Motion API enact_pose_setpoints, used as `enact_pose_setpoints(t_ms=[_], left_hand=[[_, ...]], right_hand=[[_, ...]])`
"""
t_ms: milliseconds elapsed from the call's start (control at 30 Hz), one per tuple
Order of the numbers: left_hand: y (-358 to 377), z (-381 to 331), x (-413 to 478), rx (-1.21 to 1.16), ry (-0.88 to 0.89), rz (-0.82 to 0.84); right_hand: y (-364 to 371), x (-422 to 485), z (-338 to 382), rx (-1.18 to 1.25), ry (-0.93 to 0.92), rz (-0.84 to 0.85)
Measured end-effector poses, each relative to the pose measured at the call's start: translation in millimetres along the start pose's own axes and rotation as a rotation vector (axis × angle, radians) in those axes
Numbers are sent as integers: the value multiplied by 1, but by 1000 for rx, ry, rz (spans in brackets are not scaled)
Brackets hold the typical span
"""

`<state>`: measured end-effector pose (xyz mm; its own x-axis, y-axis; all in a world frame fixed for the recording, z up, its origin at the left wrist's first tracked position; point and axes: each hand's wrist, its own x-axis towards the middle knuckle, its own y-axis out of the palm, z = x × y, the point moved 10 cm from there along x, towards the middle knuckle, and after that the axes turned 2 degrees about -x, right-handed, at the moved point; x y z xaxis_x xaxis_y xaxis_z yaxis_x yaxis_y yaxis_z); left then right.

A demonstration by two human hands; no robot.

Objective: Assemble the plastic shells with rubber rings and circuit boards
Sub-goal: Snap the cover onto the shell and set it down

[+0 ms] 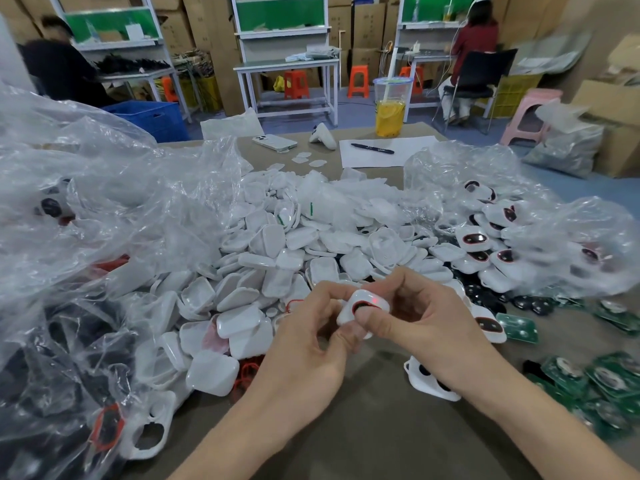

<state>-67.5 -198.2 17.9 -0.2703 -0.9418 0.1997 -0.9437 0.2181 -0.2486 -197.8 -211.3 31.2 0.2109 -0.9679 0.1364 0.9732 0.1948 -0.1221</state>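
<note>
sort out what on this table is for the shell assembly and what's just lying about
Part of the job: white shell held by the left hand and right hand; pile of loose shells; red rubber rings; green circuit boards.
Just lying about: phone; pen; sheet of paper; drink cup; white controller.

Bare forearms (pixel 239 441), bare left hand (pixel 304 348), right hand (pixel 426 327) — short nails

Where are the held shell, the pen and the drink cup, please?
held shell (pixel 346 315): head view, white face left of its oval window.
pen (pixel 372 148): head view, middle of its dark barrel.
drink cup (pixel 390 117): head view, wall over the yellow liquid.
</note>
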Motion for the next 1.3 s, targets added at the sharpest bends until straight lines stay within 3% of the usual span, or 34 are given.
enact_pose_setpoints(t_ms=[200, 400, 567, 700, 867, 1033, 1167, 1300], left_hand=[[8, -5, -1, 32, 40, 39], [-8, -5, -3, -62, 21, -116], [1, -15, 4, 14, 38, -117], [12, -32, 39, 50, 49, -138], [55, -57, 121, -100, -3, -40], [99, -62, 178, -108, -132, 114], [64, -57, 153, -72, -123, 28], [-2, -51, 82, 166, 64, -161]], right_hand=[[-7, 0, 1, -35, -29, -95], [-9, 2, -1, 137, 0, -80], [-22, 0, -1, 152, -29, -118], [-51, 1, 3, 191, -106, -282], [-89, -9, 4, 31, -186, -565], [-100, -15, 7, -106, -218, -652], [-100, -11, 5, -190, -175, -646], [-78, -5, 10, -356, -183, -494]])
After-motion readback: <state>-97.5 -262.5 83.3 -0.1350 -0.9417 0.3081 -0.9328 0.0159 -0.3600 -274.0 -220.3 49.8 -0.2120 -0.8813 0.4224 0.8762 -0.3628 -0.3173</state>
